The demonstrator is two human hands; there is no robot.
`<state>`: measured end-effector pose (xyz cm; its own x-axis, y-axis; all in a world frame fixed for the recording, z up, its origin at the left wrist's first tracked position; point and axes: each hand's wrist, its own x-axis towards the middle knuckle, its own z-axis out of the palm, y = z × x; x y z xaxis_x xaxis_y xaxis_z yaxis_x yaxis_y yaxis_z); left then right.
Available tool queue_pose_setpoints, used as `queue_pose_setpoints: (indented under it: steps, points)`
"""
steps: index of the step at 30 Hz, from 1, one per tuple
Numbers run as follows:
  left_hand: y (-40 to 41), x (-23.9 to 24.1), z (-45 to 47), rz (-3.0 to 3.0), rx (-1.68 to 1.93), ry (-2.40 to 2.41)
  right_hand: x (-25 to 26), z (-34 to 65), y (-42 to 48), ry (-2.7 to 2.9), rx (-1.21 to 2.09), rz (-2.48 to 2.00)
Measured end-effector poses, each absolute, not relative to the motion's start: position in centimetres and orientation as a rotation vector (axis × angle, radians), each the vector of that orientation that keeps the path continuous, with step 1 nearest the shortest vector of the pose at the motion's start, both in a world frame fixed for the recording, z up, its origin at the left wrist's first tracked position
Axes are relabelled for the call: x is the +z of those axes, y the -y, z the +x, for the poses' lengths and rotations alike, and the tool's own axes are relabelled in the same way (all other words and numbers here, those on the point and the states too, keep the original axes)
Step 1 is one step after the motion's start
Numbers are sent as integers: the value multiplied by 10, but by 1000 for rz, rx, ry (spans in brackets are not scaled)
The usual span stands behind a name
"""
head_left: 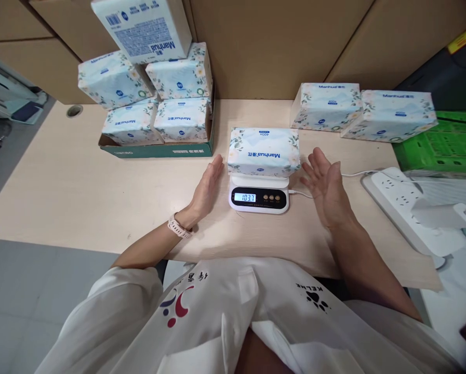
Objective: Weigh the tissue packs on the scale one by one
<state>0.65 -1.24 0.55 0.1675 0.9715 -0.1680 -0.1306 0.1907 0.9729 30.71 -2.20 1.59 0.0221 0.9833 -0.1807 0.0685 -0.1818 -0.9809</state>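
Observation:
A pack of tissues (264,150) with a floral print lies on a white digital kitchen scale (259,200), whose lit display seems to read 103.7. My left hand (208,188) stands on edge to the left of the pack, fingers stretched out and apart from it. On the other side, my right hand (326,184) is open with its fingers spread, close to the pack's right end and holding nothing. The pack covers most of the scale's platform.
A green carton (158,151) at the back left holds several tissue packs, stacked with one white-sided pack (145,31) on top. Two packs (326,106) stand at the back right. A power strip (408,202), cables and a green crate (447,145) occupy the right side.

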Motion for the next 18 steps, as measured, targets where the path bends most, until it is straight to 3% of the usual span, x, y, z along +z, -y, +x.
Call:
queue_pose_setpoints:
  steps: [18]
  points:
    - [13, 9, 9, 1037, 1048, -1078, 16, 306, 23, 1169, 1267, -1420]
